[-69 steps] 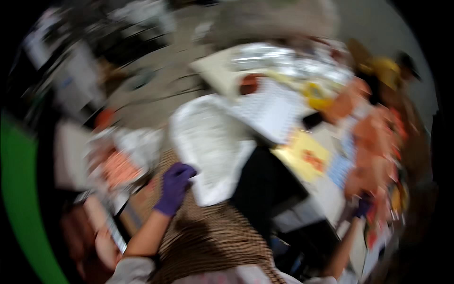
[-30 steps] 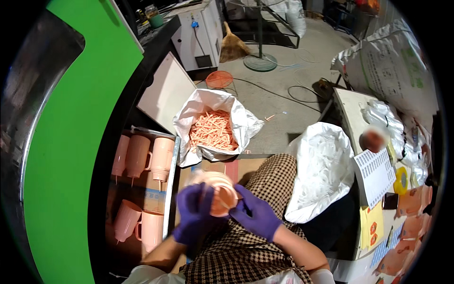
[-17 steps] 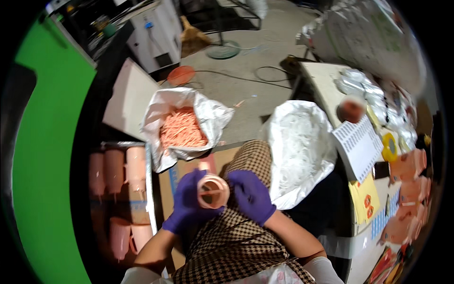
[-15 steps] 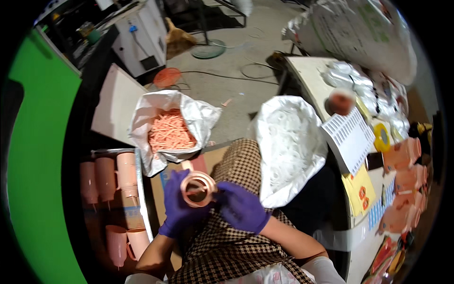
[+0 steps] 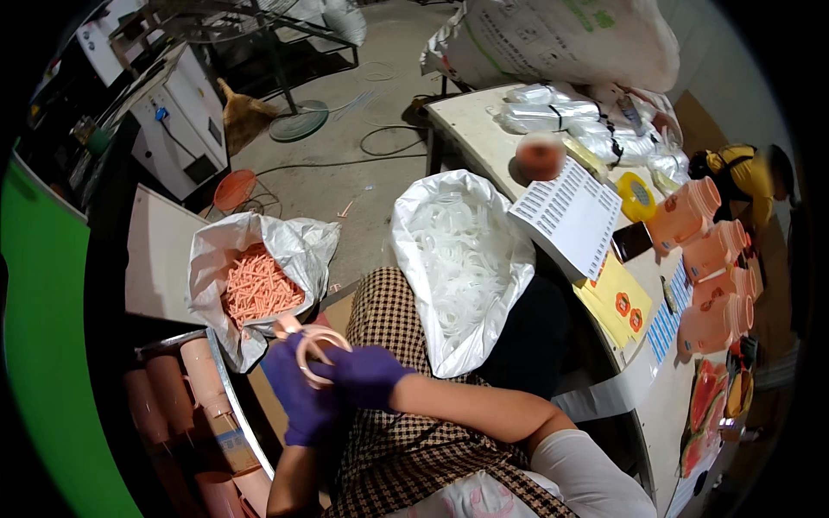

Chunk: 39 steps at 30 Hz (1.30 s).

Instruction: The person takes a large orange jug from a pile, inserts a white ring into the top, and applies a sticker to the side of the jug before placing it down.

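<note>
Both hands [image 5: 332, 384] pinch a pink ring [image 5: 315, 350] beside 2 white bags [image 5: 259, 272].

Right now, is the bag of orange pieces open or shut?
Open: the bag has its mouth spread wide, orange pieces showing inside.

I see both hands in purple gloves meeting low in the frame. The left hand [image 5: 298, 393] and the right hand [image 5: 363, 375] grip a pale orange ring-shaped lid [image 5: 315, 350] between them; its exact form is hard to tell, partly covered by fingers. Just above lies an open white bag of orange sticks [image 5: 257, 285]. To the right, a second white bag of clear rings [image 5: 458, 259] rests against the checked lap. Orange cups [image 5: 704, 259] stand in a row on the table [image 5: 471, 129] at right.
</note>
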Motion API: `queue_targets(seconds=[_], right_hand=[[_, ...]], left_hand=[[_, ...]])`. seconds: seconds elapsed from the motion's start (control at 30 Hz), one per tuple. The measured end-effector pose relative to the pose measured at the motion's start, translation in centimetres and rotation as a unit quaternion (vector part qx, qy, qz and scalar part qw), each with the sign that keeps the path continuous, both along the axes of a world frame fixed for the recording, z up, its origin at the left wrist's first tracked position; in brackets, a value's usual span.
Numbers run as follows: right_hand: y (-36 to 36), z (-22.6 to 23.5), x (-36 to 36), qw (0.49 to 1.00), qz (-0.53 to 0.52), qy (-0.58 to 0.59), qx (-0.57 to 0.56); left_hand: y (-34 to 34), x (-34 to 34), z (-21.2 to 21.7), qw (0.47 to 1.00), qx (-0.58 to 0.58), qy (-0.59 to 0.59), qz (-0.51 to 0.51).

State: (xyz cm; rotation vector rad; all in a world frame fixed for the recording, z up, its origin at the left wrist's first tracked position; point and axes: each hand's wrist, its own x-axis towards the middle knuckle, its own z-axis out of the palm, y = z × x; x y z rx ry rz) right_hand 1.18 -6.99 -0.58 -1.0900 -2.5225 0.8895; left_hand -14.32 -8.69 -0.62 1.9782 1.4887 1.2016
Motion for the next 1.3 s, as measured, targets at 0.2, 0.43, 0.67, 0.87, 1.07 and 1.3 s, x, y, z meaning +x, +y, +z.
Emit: queue_targets(seconds=[0.2, 0.43, 0.67, 0.87, 1.07, 1.3], right_hand=[[1.8, 3.8, 4.5, 0.970, -0.093, 0.161, 0.160], [1.1, -8.3, 19.3, 0.857, -0.351, -0.376, 0.031], [1.9, -11.0, 19.0, 0.878, -0.439, 0.040, 0.187], [-1.7, -6.0, 4.2, 0.862, -0.194, 0.439, -0.167], [-5.6, -6.3, 5.9, 0.989, -0.102, 0.023, -0.109], [-4.4, -4.8, 4.4, 0.941, -0.164, 0.290, 0.051]], left_hand=[[10.3, -10.8, 1.0, 0.978, 0.117, -0.075, 0.156], [12.3, -14.0, 6.8, 0.915, 0.312, 0.036, 0.252], [3.9, -8.4, -5.0, 0.994, 0.089, -0.051, 0.028], [-1.8, -1.8, -2.6, 0.989, 0.104, 0.098, 0.041], [-1.1, -5.2, -3.7, 1.000, 0.020, 0.007, -0.010], [-0.5, -2.0, -1.2, 0.973, 0.131, 0.188, 0.007]])
